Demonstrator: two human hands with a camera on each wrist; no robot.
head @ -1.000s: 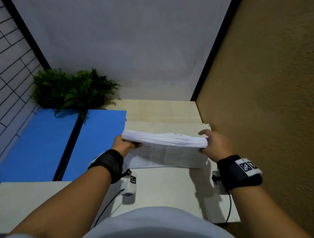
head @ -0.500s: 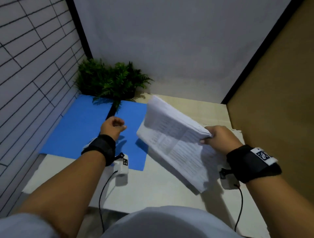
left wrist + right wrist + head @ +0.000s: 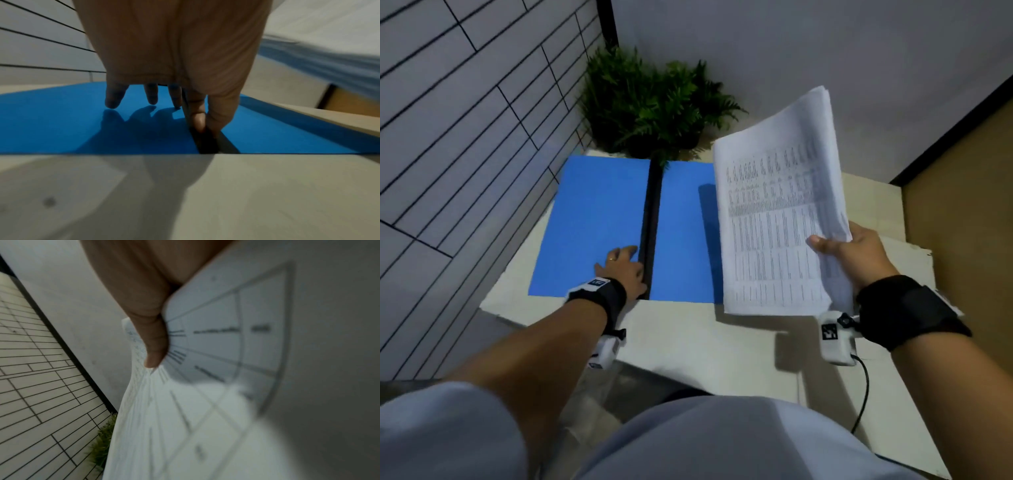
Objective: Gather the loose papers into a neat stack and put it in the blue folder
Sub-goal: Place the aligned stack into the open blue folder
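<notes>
The blue folder [image 3: 592,222] lies open on the table, its black spine [image 3: 652,212] running down the middle. My left hand [image 3: 625,265] rests flat on the folder's near end, fingers spread on the left panel [image 3: 51,126], thumb and index finger on the spine [image 3: 205,144]. My right hand [image 3: 856,253] grips the stack of printed papers [image 3: 774,212] by its right edge, thumb on top [image 3: 154,344]. The stack [image 3: 185,418] is lifted and tilted up, and it covers the right edge of the folder's right panel [image 3: 685,233].
A green potted plant [image 3: 654,102] stands just behind the folder. A tiled wall [image 3: 465,137] closes the left side and a brown wall [image 3: 962,205] the right. The pale table [image 3: 705,342] shows bare between the folder and its near edge.
My left hand has let go of the stack and come down on the folder by the spine. The right hand alone has raised the stack and tilted it upright.
</notes>
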